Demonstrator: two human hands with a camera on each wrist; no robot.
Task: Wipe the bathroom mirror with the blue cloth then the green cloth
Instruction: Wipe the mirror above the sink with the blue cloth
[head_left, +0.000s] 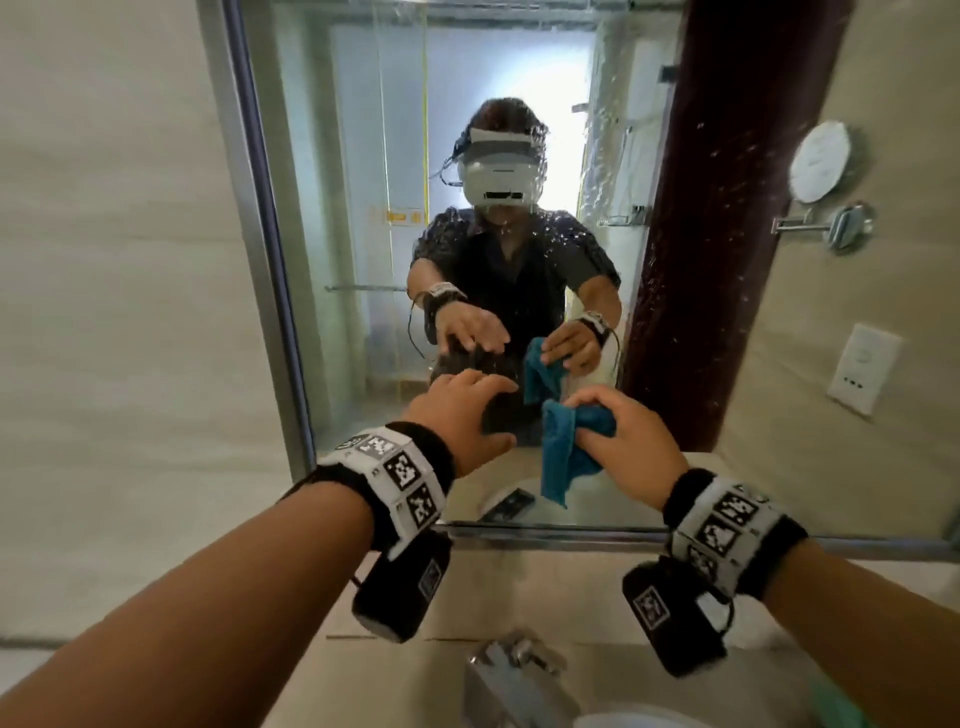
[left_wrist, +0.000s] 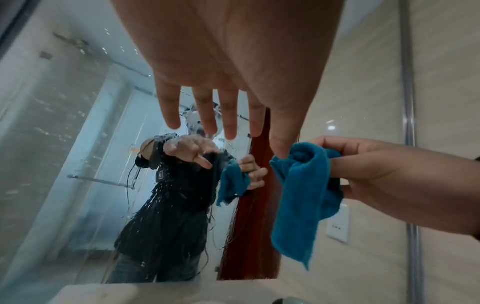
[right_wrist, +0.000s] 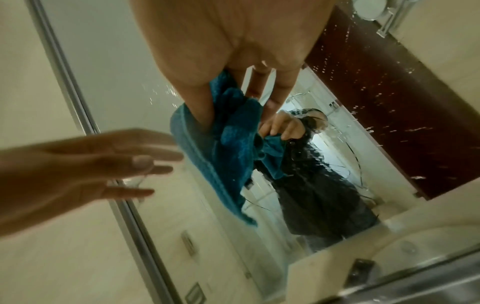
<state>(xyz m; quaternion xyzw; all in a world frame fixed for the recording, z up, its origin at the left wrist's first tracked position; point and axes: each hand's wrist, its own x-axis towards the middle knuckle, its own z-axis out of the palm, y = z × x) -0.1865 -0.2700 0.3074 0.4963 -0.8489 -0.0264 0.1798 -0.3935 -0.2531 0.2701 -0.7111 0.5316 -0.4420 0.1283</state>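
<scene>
Beige wall tiles (head_left: 119, 260) are framing the bathroom mirror (head_left: 337, 208), and I am seeing water droplets scattered across the glass, thickest on the part reflecting a dark red door. Droplets are sitting everywhere I look, with no clean swathe showing, so I am judging the blue-cloth pass as barely begun or not begun at all. The whole wipe with blue is remaining, then the whole wipe with green.

I am holding the blue cloth (head_left: 563, 447) in my right hand (head_left: 623, 441), fingers and thumb curling around a bunched upper corner, the rest hanging loose below the knuckles. In the right wrist view the cloth is dangling just ahead of the fingertips, close to the glass; whether it is touching the glass I cannot tell.

My left hand (head_left: 462, 415) is reaching forward, palm down, fingers straight and slightly spread, holding nothing. The thumb tip is coming near the bunched top of the cloth in the left wrist view; contact is unclear. I am reading this as a move to help spread or regrip the cloth before pressing it flat.

Both forearms are extending level toward the lower middle of the mirror, above the tap (head_left: 514, 670) and the basin rim (head_left: 634, 719).

A sliver of green at the lower right edge (head_left: 836, 701), below and behind my right wrist, may be the green cloth; too little is showing to be sure.
</scene>
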